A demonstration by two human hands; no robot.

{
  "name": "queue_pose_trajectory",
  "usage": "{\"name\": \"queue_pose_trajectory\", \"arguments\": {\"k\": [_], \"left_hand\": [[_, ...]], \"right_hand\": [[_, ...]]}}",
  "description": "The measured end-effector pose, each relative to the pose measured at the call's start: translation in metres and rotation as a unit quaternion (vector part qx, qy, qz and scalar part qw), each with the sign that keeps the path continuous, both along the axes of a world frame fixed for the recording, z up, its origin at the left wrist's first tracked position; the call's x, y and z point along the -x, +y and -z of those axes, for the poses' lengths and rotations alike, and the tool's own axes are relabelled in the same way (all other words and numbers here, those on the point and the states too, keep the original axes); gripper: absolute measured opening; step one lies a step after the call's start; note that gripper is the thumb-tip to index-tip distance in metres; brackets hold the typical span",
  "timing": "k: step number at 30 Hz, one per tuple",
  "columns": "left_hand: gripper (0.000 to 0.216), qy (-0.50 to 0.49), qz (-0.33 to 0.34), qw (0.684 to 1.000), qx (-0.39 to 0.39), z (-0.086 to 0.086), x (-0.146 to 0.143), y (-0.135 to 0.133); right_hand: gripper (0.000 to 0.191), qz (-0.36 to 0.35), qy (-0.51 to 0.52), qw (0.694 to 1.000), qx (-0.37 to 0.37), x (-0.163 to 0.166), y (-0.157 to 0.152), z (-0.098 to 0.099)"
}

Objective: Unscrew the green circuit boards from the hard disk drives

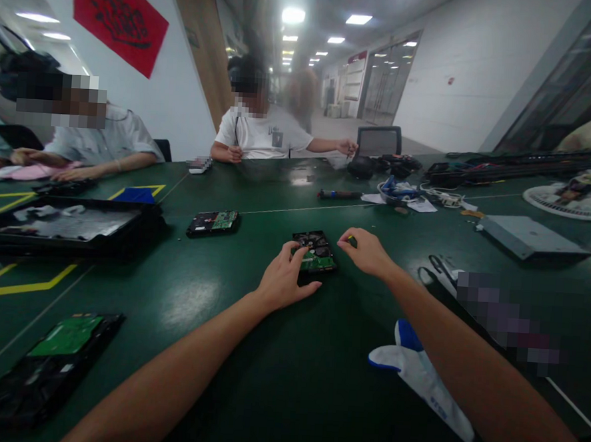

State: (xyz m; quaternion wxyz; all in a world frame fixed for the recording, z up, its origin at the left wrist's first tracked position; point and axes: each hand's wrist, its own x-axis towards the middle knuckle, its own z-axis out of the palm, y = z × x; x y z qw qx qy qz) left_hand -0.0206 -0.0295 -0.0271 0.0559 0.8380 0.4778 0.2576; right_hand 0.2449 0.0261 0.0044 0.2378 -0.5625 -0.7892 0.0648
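Observation:
A hard drive point(318, 259) with a green circuit board lies on the dark green table in front of me. My left hand point(284, 280) is open over its left side, fingers spread and fingertips touching the drive, thumb stretched out near its front edge. Just right of the drive, my right hand point(366, 251) is closed in a pinch. A small black-and-yellow object point(352, 240) shows between its fingers; its kind is too small to make out.
Other hard drives lie at back left point(214, 223) and front left point(46, 366). A black tray point(75, 224) stands at left. At right are a grey metal box point(532, 237), a blue-and-white glove-like item point(416, 368) and a white round part point(567, 201). Two people sit across.

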Motion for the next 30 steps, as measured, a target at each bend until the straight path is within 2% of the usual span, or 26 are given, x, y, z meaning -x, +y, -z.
{"name": "queue_pose_trajectory", "arguments": {"k": [2,5,14,24,30], "left_hand": [[0.081,0.005,0.004,1.000,-0.024,-0.001,0.002,0.005],[0.070,0.024,0.024,0.999,-0.040,-0.003,0.005,0.010],[0.045,0.039,0.046,0.997,-0.037,-0.003,0.004,0.010],[0.038,0.039,0.059,0.997,-0.038,-0.002,0.003,0.013],[0.038,0.037,0.052,0.997,-0.033,-0.003,0.005,0.012]], "right_hand": [[0.011,-0.030,0.004,0.999,0.016,0.011,-0.011,0.000],[0.011,-0.014,0.002,0.999,0.038,0.020,-0.021,0.006],[0.014,-0.030,0.005,0.999,0.041,0.020,-0.027,0.015],[0.017,-0.051,0.008,0.998,0.019,0.017,-0.036,0.013],[0.021,-0.013,0.024,1.000,-0.004,0.011,-0.039,0.010]]}}
